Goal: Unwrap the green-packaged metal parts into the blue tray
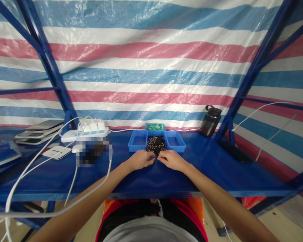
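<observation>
My left hand [142, 159] and my right hand [172, 159] hover close together over the table, just in front of a heap of small black and gold-coloured parts [156, 144]. The fingertips of each are pinched, a small gap apart; whatever they hold is too small to make out. The heap lies between two shallow blue trays, a left one [137, 148] and a right one [176, 148]; no parts show in either. Behind the heap is a smaller blue tray [146, 127] with green pieces [155, 126] in it.
At the left, a white power strip [68, 137] with plugs, a white box [57, 152], stacked devices [40, 131] and loose white cables [17, 183] lie on the blue table [204, 174]. A dark bottle [211, 121] and a flat black object [234, 151] are at the right.
</observation>
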Demonstrator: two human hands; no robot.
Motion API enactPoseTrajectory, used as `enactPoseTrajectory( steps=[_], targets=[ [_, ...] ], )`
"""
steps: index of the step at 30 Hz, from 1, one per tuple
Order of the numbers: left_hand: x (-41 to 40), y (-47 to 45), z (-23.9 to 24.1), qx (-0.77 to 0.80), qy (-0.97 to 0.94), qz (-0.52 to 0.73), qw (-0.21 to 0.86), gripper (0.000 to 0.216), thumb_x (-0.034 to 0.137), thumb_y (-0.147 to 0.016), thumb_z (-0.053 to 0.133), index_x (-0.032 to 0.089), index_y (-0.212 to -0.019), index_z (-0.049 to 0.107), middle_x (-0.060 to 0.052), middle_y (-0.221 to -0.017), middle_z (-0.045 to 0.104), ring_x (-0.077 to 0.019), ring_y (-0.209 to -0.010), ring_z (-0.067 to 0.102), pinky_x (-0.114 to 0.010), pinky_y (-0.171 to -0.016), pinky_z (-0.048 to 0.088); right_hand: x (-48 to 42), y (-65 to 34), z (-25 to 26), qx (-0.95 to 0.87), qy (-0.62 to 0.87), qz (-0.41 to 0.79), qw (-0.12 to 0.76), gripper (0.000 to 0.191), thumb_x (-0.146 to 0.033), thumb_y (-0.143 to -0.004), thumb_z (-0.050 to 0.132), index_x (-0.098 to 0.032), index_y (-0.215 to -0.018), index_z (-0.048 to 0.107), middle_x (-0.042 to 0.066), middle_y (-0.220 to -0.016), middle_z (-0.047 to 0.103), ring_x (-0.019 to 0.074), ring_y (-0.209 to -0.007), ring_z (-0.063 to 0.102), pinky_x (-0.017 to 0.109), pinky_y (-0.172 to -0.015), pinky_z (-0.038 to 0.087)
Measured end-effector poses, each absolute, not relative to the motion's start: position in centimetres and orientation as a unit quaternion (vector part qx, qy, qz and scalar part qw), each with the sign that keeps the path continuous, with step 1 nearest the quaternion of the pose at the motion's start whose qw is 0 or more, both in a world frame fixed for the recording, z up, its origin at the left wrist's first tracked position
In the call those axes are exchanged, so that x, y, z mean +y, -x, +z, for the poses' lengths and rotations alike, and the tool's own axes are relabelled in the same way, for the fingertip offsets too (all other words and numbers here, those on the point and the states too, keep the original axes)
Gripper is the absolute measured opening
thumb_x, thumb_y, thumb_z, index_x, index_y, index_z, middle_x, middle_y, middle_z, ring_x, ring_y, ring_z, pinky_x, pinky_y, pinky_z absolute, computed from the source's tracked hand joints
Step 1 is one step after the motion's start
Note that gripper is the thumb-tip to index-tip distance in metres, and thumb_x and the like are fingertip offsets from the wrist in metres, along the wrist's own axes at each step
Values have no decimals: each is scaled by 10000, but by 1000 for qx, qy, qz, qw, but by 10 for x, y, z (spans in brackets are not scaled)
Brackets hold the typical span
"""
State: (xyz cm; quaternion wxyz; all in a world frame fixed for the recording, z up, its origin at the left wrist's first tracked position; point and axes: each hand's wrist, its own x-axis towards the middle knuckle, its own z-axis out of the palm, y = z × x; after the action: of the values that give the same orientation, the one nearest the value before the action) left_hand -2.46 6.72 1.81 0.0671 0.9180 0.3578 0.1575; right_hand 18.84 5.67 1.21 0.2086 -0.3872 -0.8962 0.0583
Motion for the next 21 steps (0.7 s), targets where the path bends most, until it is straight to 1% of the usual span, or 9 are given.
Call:
enactPoseTrajectory(
  steps=[4, 7, 11, 15, 18, 21],
  targets=[
    [64, 19, 12, 349, -925, 145, 33, 164, 302, -884, 488, 200, -914, 612, -15, -682, 647, -162, -611, 621, -212, -546, 367, 55, -189, 16, -903, 364, 52, 222, 160, -233, -909, 506, -182, -831, 635, 41, -783, 670, 163, -737, 610, 244, -665, 379],
    [61, 17, 11, 358, -923, 142, 17, 138, 297, -873, 493, 200, -901, 588, -13, -682, 642, -171, -631, 631, -214, -556, 381, 55, -189, 17, -900, 365, 69, 228, 149, -222, -899, 518, -184, -836, 647, 41, -785, 674, 164, -741, 611, 245, -671, 388],
    [60, 19, 16, 366, -915, 167, 37, 114, 278, -869, 490, 198, -899, 565, 4, -679, 622, -155, -625, 611, -211, -565, 383, 56, -190, 16, -893, 377, 97, 223, 125, -202, -880, 536, -186, -841, 653, 27, -763, 678, 149, -694, 607, 231, -639, 381],
    [60, 20, 18, 335, -917, 210, 59, 166, 307, -913, 452, 192, -947, 567, 1, -728, 609, -139, -640, 587, -212, -578, 384, 57, -189, 15, -897, 373, 96, 214, 159, -177, -900, 491, -184, -833, 636, 27, -773, 676, 147, -702, 609, 228, -645, 375],
    [61, 20, 18, 295, -927, 223, 63, 167, 303, -923, 458, 186, -976, 566, -12, -807, 609, -138, -715, 593, -211, -630, 413, 57, -190, 14, -904, 358, 96, 216, 181, -182, -923, 460, -179, -815, 606, 25, -755, 659, 141, -677, 596, 225, -629, 366],
    [61, 20, 17, 274, -932, 229, 52, 171, 272, -942, 427, 185, -968, 571, -33, -896, 600, -147, -830, 602, -216, -720, 442, 56, -190, 12, -906, 346, 103, 219, 207, -219, -937, 456, -176, -776, 579, 20, -720, 640, 138, -650, 582, 222, -609, 361]
  ],
)
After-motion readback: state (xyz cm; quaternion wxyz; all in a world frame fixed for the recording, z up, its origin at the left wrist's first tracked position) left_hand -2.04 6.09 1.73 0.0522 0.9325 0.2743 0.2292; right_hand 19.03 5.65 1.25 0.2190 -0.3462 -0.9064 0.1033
